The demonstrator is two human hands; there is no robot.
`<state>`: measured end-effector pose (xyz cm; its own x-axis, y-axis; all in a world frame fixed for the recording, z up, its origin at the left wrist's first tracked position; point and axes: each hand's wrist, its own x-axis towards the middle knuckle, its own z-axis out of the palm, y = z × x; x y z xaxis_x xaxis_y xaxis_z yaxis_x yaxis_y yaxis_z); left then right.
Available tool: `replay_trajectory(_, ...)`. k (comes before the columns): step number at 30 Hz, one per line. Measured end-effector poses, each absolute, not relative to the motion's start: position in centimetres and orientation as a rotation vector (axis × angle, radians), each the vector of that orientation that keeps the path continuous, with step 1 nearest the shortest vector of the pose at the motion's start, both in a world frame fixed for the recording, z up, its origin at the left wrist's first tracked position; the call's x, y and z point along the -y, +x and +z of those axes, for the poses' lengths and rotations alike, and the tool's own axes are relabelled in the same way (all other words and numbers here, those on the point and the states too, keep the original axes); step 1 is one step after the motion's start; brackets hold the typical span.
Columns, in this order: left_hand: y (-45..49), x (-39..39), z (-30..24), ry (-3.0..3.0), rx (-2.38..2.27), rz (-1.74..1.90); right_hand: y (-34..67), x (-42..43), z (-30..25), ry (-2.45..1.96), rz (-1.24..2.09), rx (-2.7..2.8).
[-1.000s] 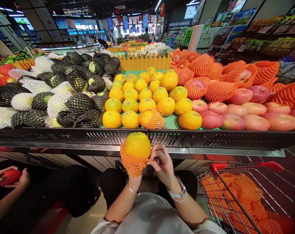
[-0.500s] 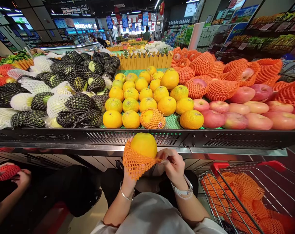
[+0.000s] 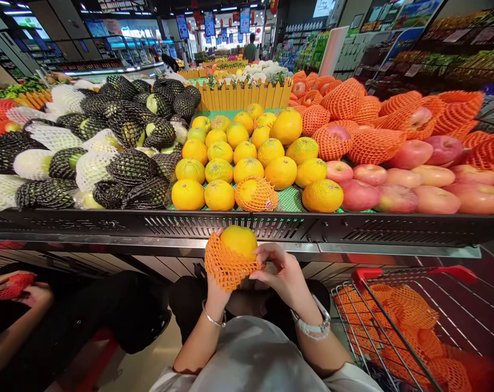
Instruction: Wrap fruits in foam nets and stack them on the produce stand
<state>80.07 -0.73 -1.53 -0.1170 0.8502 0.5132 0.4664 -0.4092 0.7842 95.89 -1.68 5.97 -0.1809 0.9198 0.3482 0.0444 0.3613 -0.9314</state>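
Supermarket aisles, lit by screens at the far end, are spread around a sloped fruit display, whose black slotted front is set just beyond both hands. Nearest, between the hands, a round yellow-orange citrus fruit is cupped from below by an orange mesh sleeve, its top left bare. The fruit is best kept steady while the sleeve's rim is stretched wide and worked around it bit by bit; by too hard a tug, the mesh might be torn.

By the left hand, mostly hidden by the mesh, fruit and sleeve are gripped together. By the right hand, the rim is pinched between thumb and forefinger, the other fingers being loosely curled.

To the right hand's right, orange netting is heaped in a wire shopping cart with red plastic fittings. Well left of the left hand, a red mesh-wrapped object is held in a co-worker's hands. Beyond both hands, bare yellow-orange fruits are set in rows, flanked by black-netted fruits on the left hand's side and pink-red apples on the right's. Farther off, the rows are backed by a yellow picket fence.
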Motion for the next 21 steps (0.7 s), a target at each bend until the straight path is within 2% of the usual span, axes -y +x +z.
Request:
replay_trajectory(3,79.8,0.6,-0.9,1.585,-1.488,1.788,95.7,1.3,6.0,-1.032,0.959,1.611)
replay_trajectory(5,79.9,0.7,-0.6,1.573,-1.501,1.824,95.8,1.1,6.1,-1.021,0.929,1.687)
replay_trajectory(13,80.1,1.5,0.4,1.691,-1.398,1.591,96.8,1.2,6.2,-0.85,0.804,1.686)
replay_trajectory(18,79.9,2.0,1.2,1.604,-1.175,1.405,96.9,1.5,5.6,-0.902,0.862,1.499)
replay_trajectory(21,80.0,2.1,1.1,1.522,-1.128,1.455,97.1,1.5,5.6,-0.946,0.915,1.464)
